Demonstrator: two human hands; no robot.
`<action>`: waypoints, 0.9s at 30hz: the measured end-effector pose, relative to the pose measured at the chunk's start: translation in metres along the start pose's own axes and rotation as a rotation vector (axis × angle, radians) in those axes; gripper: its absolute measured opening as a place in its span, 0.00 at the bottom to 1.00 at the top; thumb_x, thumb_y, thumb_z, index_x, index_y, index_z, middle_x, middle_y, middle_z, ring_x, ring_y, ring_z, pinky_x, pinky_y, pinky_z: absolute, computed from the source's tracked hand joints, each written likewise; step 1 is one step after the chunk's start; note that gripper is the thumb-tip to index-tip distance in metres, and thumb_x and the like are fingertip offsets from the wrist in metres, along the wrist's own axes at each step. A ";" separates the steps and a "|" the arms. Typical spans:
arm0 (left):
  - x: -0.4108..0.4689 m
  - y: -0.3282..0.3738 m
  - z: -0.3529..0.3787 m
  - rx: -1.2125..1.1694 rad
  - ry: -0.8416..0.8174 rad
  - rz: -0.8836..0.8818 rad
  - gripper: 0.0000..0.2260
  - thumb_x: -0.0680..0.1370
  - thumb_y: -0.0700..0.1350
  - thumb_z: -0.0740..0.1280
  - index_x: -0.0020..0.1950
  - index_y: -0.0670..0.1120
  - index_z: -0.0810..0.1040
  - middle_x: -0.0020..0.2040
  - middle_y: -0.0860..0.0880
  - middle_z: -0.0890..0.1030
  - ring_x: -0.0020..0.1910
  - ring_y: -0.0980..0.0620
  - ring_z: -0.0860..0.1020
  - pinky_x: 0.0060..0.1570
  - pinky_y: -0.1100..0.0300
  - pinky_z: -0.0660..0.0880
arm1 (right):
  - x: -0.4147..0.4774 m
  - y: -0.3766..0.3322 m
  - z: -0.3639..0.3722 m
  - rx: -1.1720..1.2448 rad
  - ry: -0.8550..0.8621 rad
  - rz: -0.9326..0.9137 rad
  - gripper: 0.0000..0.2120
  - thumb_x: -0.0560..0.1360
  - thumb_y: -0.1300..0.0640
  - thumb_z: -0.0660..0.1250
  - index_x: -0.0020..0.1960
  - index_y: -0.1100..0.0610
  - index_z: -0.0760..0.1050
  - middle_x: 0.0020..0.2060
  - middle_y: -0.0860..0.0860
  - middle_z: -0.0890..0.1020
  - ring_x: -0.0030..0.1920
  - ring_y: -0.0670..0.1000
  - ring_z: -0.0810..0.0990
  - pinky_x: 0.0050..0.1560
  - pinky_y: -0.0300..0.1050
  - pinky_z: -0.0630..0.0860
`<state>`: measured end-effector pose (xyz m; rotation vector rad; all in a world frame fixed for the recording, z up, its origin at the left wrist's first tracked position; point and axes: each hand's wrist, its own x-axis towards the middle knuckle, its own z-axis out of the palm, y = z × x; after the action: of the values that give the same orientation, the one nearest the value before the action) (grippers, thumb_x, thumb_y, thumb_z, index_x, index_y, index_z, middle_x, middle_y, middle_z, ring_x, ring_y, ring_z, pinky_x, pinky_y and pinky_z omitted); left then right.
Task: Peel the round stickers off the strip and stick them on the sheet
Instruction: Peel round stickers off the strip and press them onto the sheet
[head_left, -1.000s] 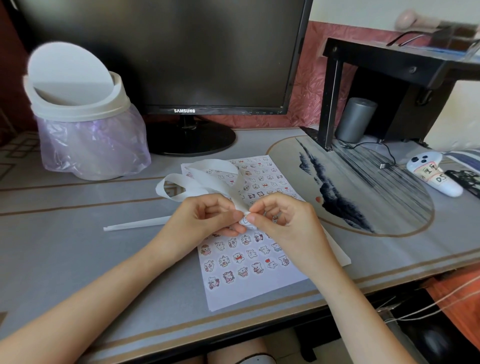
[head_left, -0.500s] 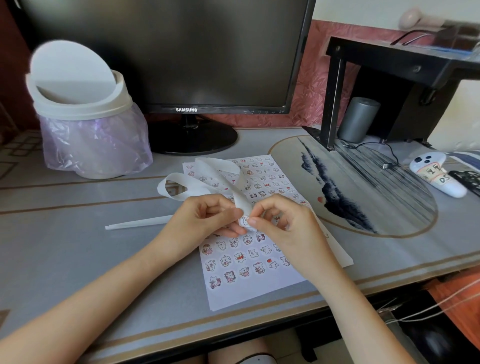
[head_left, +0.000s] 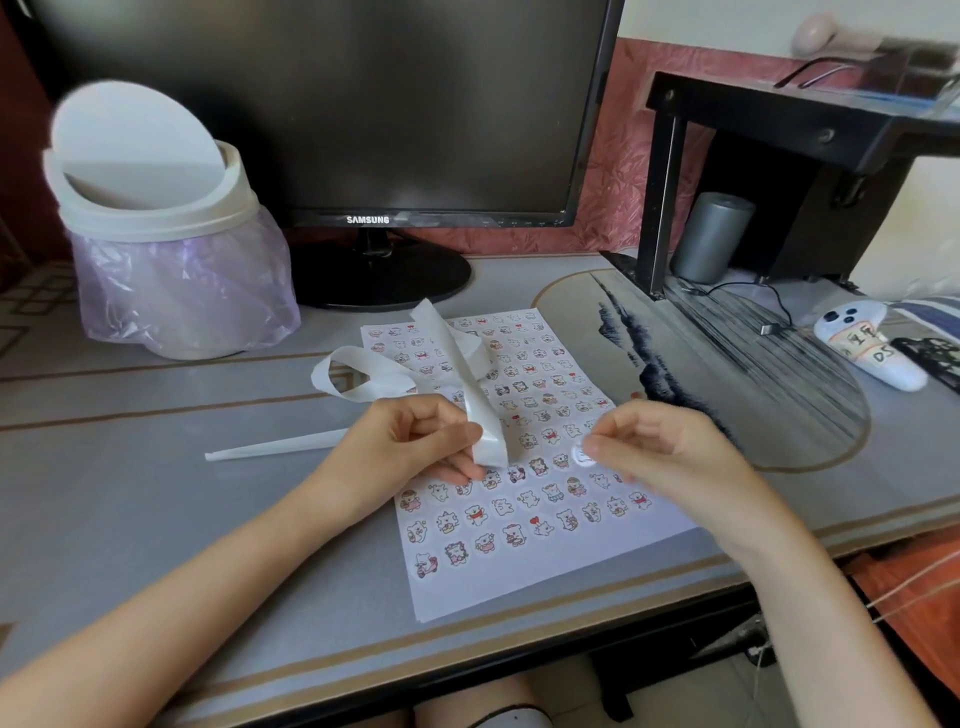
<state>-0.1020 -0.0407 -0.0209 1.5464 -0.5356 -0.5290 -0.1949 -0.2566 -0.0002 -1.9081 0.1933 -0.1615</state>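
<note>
- Left hand grips the white strip between thumb and curled fingers, its cut end hanging just over the sheet.
- The rest of the strip loops up and back across the top of the sheet, with one tail lying on the desk.
- Right hand pinches one round sticker at the fingertips, clear of the strip and low over the sheet's right side.
- The sheet lies flat on the desk, rows of little cartoon stickers across it.

strip: white, looped, raised over sheet | round sticker: off strip, abv sheet | sheet: flat, w/ sticker rows
</note>
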 end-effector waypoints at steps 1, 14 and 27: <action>0.000 0.000 0.000 0.005 -0.001 -0.002 0.05 0.76 0.38 0.65 0.41 0.39 0.77 0.35 0.42 0.83 0.36 0.51 0.83 0.41 0.64 0.80 | 0.000 0.003 -0.007 -0.015 0.018 0.043 0.02 0.70 0.61 0.72 0.40 0.58 0.79 0.31 0.46 0.80 0.28 0.39 0.73 0.29 0.28 0.68; 0.000 -0.001 0.001 0.087 0.005 -0.003 0.06 0.77 0.39 0.65 0.41 0.40 0.78 0.36 0.42 0.84 0.37 0.51 0.82 0.43 0.64 0.80 | -0.008 0.017 -0.044 -0.150 0.014 0.208 0.03 0.70 0.63 0.72 0.39 0.61 0.78 0.23 0.46 0.77 0.23 0.41 0.68 0.22 0.28 0.61; 0.000 -0.001 0.001 0.079 0.008 -0.008 0.05 0.76 0.39 0.65 0.41 0.40 0.78 0.36 0.42 0.84 0.37 0.51 0.83 0.41 0.66 0.79 | -0.009 0.019 -0.050 -0.193 -0.022 0.212 0.03 0.70 0.63 0.72 0.40 0.62 0.78 0.24 0.46 0.77 0.21 0.40 0.67 0.23 0.31 0.62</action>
<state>-0.1030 -0.0413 -0.0218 1.6256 -0.5504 -0.5128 -0.2150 -0.3065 -0.0015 -2.0644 0.4071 0.0222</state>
